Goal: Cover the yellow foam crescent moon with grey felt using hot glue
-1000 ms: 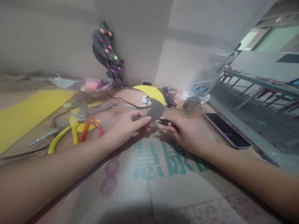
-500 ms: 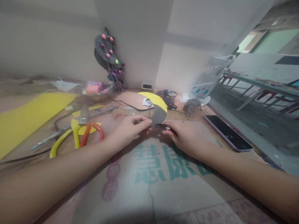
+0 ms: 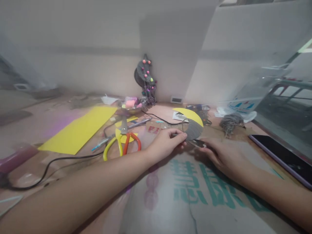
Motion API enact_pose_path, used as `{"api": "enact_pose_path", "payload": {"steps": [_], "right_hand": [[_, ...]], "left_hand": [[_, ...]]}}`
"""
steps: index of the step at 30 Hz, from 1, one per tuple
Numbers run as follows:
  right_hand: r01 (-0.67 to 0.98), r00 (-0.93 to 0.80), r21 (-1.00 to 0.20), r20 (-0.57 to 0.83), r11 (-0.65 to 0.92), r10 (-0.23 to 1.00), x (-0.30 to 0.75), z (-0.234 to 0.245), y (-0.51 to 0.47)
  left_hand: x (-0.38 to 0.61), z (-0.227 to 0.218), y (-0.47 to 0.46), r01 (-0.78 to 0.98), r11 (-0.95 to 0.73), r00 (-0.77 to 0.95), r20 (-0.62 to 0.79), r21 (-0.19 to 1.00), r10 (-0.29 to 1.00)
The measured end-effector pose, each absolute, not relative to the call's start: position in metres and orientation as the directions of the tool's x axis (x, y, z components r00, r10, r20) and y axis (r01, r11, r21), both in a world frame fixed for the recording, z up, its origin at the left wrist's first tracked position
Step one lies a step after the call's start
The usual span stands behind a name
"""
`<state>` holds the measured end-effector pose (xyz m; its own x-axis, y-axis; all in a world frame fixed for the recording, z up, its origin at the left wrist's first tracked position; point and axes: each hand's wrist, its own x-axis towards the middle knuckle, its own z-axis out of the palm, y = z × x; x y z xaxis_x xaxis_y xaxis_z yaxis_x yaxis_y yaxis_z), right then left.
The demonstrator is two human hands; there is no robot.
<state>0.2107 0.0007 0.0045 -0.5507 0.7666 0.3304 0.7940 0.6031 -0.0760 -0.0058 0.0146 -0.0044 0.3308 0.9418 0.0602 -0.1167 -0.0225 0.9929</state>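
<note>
A yellow card crescent stands near the middle of the table, its lower part wound with grey yarn. My left hand pinches the wound lower end between thumb and fingers. A thin loop of yarn rises beside those fingertips. My right hand is closed around a small dark metal tool, whose tip points at the lower edge of the winding. The tool's exact kind is too blurred to tell, and its rear is hidden in my palm.
Pliers with yellow and orange handles lie left, near a yellow sheet. A decorated grey crescent leans on the wall. Right are a grey yarn bundle and a phone. Printed brown paper lies under my hands.
My view has swung left, so the table's things appear farther right and more of the left side shows. Both hands remain at the crescent's wound end, with the dark tool still in the right.
</note>
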Motion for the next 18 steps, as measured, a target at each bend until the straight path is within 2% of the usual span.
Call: {"api": "enact_pose_path", "payload": {"steps": [2,7,14,18], "right_hand": [[0.795,-0.553,-0.062,0.335,0.603,0.763,0.212,0.004,0.001],[0.837,-0.535,0.096,0.351,0.538,0.769,0.213,0.007,0.001],[0.847,-0.522,0.065,0.292,0.528,0.801,0.209,0.016,-0.005],[0.855,-0.513,0.093,0.288,0.51,0.809,0.206,0.021,-0.009]], "left_hand": [[-0.006,-0.005,0.015,-0.122,-0.031,0.332,0.07,0.992,0.941],[-0.007,-0.003,0.015,-0.07,-0.072,0.329,0.092,0.995,0.94],[-0.008,-0.003,0.014,-0.062,-0.073,0.312,0.089,0.995,0.946],[-0.008,-0.005,0.014,-0.045,-0.096,0.316,0.106,0.994,0.943]]}}
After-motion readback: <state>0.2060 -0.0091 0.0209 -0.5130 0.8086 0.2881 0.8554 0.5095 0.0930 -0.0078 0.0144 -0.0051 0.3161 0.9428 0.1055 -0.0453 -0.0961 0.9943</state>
